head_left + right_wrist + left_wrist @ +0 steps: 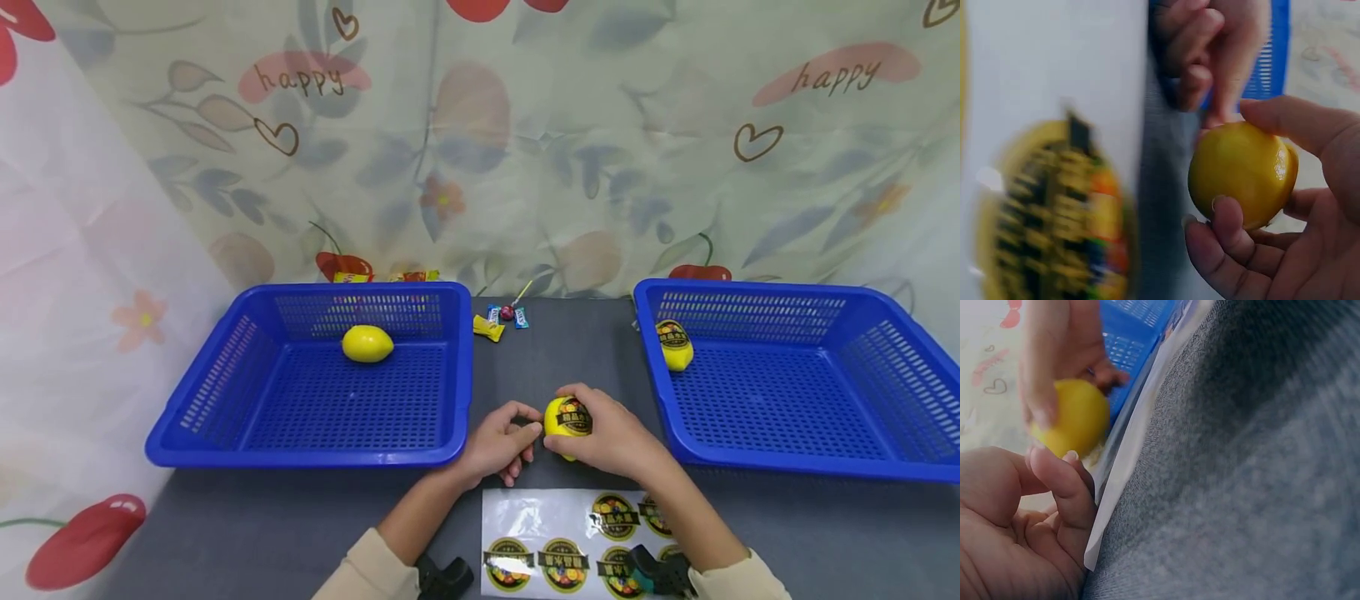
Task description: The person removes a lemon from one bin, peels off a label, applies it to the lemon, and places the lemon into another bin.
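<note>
My right hand (603, 429) grips a yellow lemon (557, 417) between thumb and fingers, above the dark table between two blue baskets. A round black-and-gold fruit sticker (573, 416) lies on the lemon's upper side; the right wrist view shows only plain yellow peel. My left hand (498, 446) is beside the lemon, its thumb and index fingertips right at the fruit's left edge and the other fingers loosely bent. Below both hands lies a white sticker sheet (540, 521) with several round stickers and a bare upper-left part.
The left blue basket (307, 458) contains one plain lemon (367, 343). In the right blue basket (810, 467) a stickered lemon (676, 346) rests against the left wall. Small wrapped candies (489, 328) and a lollipop (507, 312) lie at the back, before a patterned curtain (540, 167).
</note>
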{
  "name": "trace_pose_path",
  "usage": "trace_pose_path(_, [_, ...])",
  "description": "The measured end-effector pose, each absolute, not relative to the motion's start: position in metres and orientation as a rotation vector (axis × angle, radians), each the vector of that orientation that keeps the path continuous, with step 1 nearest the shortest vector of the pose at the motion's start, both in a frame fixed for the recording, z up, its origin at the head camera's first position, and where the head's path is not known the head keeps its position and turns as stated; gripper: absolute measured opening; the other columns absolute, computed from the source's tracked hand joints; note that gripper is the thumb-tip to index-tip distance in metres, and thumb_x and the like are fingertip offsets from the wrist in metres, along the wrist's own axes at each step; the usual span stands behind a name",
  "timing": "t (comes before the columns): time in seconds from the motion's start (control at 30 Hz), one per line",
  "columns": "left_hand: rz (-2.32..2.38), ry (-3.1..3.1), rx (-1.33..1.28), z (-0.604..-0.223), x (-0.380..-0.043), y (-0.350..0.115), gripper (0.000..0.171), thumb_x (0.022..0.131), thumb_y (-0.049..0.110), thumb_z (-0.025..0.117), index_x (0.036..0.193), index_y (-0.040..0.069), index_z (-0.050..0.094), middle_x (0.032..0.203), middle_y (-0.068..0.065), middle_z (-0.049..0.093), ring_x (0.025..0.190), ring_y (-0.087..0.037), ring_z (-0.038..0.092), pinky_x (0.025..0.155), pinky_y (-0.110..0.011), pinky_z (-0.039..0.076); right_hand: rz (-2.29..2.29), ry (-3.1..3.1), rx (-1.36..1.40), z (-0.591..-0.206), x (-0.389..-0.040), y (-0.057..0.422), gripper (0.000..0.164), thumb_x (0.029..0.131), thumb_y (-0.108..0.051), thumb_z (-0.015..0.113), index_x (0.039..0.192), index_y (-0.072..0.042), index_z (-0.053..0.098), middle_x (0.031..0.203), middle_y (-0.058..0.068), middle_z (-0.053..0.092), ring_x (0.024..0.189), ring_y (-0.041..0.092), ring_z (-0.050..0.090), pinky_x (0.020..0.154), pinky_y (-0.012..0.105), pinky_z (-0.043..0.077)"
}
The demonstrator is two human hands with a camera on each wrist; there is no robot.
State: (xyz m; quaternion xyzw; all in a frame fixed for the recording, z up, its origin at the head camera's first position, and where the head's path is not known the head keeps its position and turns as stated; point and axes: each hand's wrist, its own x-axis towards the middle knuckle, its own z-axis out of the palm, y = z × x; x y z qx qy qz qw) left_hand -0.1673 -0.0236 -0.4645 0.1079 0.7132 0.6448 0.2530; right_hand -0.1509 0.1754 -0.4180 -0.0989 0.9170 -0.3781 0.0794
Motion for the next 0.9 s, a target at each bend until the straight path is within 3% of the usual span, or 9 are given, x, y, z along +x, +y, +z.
trace_pose_path(0.23, [1.752,1.945,0.312,-0.463,-0.165,-0.023,0.026,0.1,0.015,0.06,0.122,0.003,0.056,0.068,-0.004,0.056,0.043,-0.01,0.046,0.038,-0.022,0.044,-1.425,2.453,-0.373,-0.355,-0.139,0.195,0.063,0.089,-0.025,0.077,0.142,-0.011,0.045,0.109,0.019,0.057,0.072,0.03,0.064,0.06,0.044,0.057])
trace_pose_path(0.53, [1.765,1.943,0.329,-0.464,-0.163,-0.023,0.025,0.1,0.015,0.06,0.119,-0.001,0.058,0.067,-0.005,0.057,0.043,-0.009,0.047,0.038,-0.023,0.044,-1.168,2.685,-0.31,-0.283,-0.17,0.262,0.067,0.094,-0.029,0.072,0.148,-0.01,0.037,0.121,0.022,0.047,0.08,0.03,0.062,0.064,0.039,0.057])
trace_pose_path(0.7, [1.754,1.952,0.333,-0.463,-0.162,-0.025,0.023,0.1,0.014,0.06,0.117,-0.001,0.059,0.067,-0.006,0.058,0.043,-0.01,0.048,0.038,-0.023,0.044,-1.004,2.718,-0.167,-0.277,-0.203,0.305,0.076,0.095,-0.034,0.07,0.151,-0.002,0.03,0.126,0.027,0.042,0.077,0.028,0.062,0.065,0.039,0.057])
trace_pose_path(0.9, [1.746,1.966,0.343,-0.463,-0.162,-0.025,0.022,0.101,0.015,0.059,0.116,-0.001,0.059,0.067,-0.006,0.058,0.042,-0.01,0.048,0.038,-0.023,0.044,-0.782,2.757,-0.121,-0.3,-0.235,0.341,0.075,0.093,-0.028,0.073,0.144,0.008,0.031,0.113,0.032,0.048,0.07,0.03,0.062,0.062,0.043,0.057])
